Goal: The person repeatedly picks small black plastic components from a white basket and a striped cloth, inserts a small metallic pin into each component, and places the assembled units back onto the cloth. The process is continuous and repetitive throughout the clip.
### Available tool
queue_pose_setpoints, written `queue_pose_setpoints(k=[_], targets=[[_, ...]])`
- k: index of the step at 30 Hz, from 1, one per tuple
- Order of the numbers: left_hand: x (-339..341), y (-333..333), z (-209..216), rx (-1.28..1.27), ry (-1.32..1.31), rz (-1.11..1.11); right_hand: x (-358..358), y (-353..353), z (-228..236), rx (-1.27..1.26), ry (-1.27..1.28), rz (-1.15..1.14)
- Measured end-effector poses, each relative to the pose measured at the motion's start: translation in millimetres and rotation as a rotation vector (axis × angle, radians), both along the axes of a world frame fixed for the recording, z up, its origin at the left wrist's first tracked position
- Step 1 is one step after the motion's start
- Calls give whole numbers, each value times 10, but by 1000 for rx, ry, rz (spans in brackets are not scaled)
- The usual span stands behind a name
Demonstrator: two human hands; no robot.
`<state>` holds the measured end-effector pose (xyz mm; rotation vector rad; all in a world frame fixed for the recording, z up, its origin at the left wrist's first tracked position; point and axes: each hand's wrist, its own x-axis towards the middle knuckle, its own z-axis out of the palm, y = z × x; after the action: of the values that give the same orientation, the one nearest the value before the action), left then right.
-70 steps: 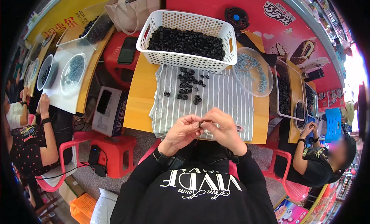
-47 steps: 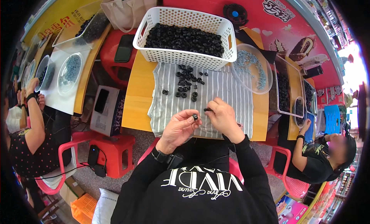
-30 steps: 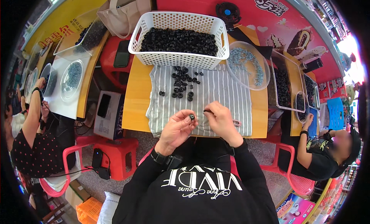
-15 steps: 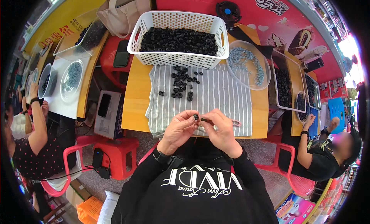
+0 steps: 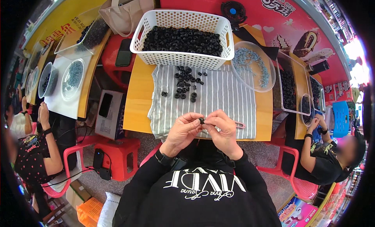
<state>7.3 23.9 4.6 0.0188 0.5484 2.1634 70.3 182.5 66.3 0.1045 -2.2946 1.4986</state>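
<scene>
Just beyond the table's near edge, my left hand (image 5: 180, 132) pinches a small black ring-shaped part (image 5: 201, 120) between thumb and fingertips. My right hand (image 5: 222, 130) meets it from the other side, fingers closed together against the part. Whatever those right fingertips grip is too small and covered to make out. Beside the right hand shows a pink, loop-ended tool (image 5: 240, 125), partly hidden by the hand. Ahead of both hands, several loose black ring-shaped parts (image 5: 182, 96) are scattered over a grey-and-white striped cloth (image 5: 230, 95).
A white perforated basket (image 5: 179, 60) full of black parts stands at the table's back. To its right are a clear round tray (image 5: 262, 88) of small bluish pieces and a black fan (image 5: 233, 12). Other people sit at side tables, left and right. A red stool (image 5: 124, 158) stands lower left.
My fingertips have come together, and the right fingers now touch the black part, which was apart from them before. The people at left and right have moved their hands.
</scene>
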Motion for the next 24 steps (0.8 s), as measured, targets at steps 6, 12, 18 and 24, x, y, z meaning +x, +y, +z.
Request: queue_pose_setpoints(k=[6,12,18,24], targets=[[13,3,-18,2,6,9,7,-16,53,123,51,-7],[32,22,30,3,20,26,25,-25,35,38,18,-36],[38,18,-4,13,31,23,34,-40,13,3,9,-43],[50,17,-44,-5,29,32,20,-17,28,105,41,-30]])
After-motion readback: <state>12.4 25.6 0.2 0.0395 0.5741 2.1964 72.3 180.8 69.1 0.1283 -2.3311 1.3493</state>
